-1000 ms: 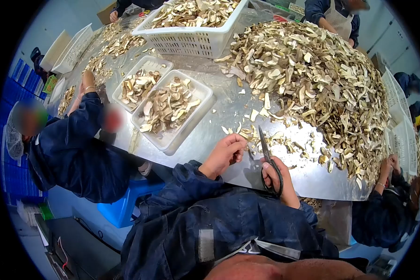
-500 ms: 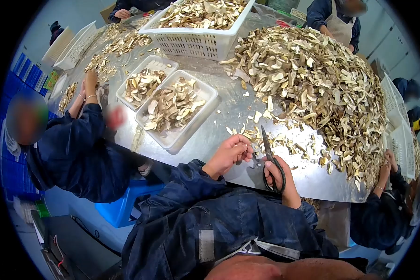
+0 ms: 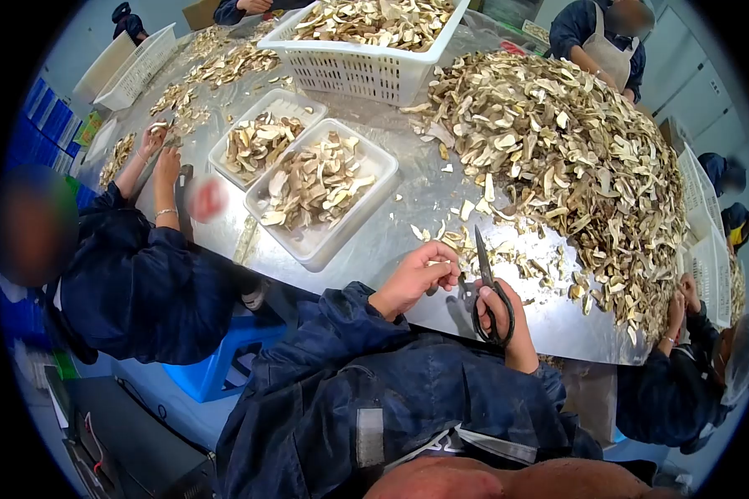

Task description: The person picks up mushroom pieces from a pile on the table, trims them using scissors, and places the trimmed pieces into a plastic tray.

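Landmark: front tray (image 3: 310, 255), translucent pale plastic, rounded rectangle, holding curved brown-cream mushroom-like slices (image 3: 319, 181).
Right hand (image 3: 512, 323): closed round looped handles of scissors (image 3: 484, 262), right of front tray; dark metal, long pointed blades.
Left hand (image 3: 418, 279): fingers curled, thumb near fingertips, between front tray and scissors, apart from right hand; cannot tell if it pinches a slice.
Table (image 3: 354, 268): shiny metal, under front tray; loose slices and crumbs just beyond the hands.
Heap (image 3: 566, 150): rough, ragged, right of front tray.
Rear tray (image 3: 217, 158): same plastic, against front tray's far-left side, partly covered by it.
Basket (image 3: 358, 76): white, slotted, full, beyond front tray; top cut off.
Co-worker (image 3: 141, 291): dark sleeves, left of front tray.
Unclear: red item (image 3: 208, 200) left of front tray, blurred.
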Available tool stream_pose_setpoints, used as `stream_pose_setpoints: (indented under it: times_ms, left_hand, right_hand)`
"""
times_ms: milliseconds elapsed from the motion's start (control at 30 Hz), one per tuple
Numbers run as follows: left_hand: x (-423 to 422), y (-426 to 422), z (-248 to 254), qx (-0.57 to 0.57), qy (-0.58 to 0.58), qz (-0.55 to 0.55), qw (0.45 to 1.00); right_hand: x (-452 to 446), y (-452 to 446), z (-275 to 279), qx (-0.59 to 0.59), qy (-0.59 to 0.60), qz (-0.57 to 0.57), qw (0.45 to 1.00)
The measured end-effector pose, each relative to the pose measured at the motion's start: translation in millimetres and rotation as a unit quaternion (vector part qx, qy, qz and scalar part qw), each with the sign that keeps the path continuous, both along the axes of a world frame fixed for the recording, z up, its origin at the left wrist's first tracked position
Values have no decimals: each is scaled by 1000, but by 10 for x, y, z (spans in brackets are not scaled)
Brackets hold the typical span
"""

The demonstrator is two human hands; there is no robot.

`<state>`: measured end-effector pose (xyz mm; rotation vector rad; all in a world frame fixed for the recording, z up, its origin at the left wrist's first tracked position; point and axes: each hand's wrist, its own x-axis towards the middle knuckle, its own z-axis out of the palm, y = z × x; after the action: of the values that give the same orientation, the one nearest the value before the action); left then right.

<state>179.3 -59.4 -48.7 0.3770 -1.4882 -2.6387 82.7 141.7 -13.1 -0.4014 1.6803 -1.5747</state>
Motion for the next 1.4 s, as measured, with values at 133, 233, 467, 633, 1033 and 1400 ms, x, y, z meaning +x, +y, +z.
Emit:
stream_pose_setpoints:
  times_ms: [133,233,467,633,1033,1400]
  left_hand:
    - [-16,23,0,9,2,9,1000]
    - [-28,25,-42,16,2,9,1000]
    - [-39,21,-130,15,19,0,1000]
    - [-31,24,-91,5,2,5,1000]
    - [-48,28,-20,2,-17,18,1000]
    - [-25,72,-26,29,17,31,999]
  right_hand:
    - [-9,-6,-5,6,1,2,1000]
    - [-13,-8,-6,10,-5,2,1000]
    - [-10,-2,54,21,-10,8,1000]
    - [-28,41,-12,-3,-14,18,1000]
    - [-49,62,-50,-3,-30,23,999]
    - [-32,89,-67,-26,8,27,999]
